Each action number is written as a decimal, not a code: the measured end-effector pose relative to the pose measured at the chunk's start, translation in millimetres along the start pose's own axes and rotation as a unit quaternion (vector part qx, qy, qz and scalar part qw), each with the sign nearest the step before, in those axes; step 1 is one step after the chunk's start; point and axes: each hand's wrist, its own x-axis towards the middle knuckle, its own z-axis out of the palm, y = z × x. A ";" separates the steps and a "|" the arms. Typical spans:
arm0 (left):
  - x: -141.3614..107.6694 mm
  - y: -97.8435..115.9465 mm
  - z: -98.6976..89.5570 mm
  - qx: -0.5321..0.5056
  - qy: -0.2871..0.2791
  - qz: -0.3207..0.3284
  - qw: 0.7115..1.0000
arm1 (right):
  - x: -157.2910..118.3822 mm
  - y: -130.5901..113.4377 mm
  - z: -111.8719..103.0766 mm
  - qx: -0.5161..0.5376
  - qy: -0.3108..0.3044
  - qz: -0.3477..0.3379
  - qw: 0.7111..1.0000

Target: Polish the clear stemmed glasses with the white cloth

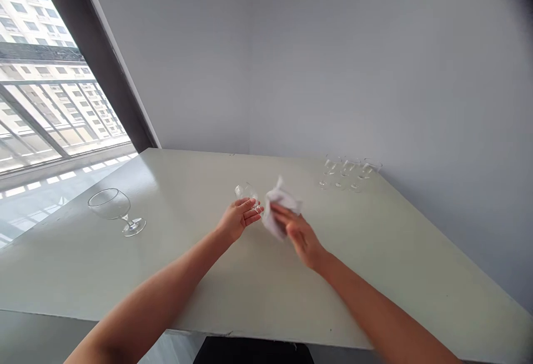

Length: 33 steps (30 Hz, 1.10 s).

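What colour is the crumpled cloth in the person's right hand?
The crumpled cloth is white, shown best in the head view.

bright window (54,81) light — right hand (300,236) blurred, edges bowed

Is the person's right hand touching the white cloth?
Touching. The head view shows the right hand with its fingers lying across the crumpled white cloth, and there is no gap between them.
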 end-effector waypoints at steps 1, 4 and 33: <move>-1.6 -2.1 2.1 0.000 -0.019 -0.008 1.000 | -1.5 -2.1 4.4 -0.050 -0.043 -0.043 0.997; -9.6 -4.5 11.0 0.003 -0.087 -0.028 0.996 | -4.9 -2.0 14.6 -0.125 -0.095 -0.153 0.976; 12.5 4.2 25.8 0.096 0.035 0.305 0.947 | -1.7 9.7 37.8 0.360 -0.050 0.288 0.886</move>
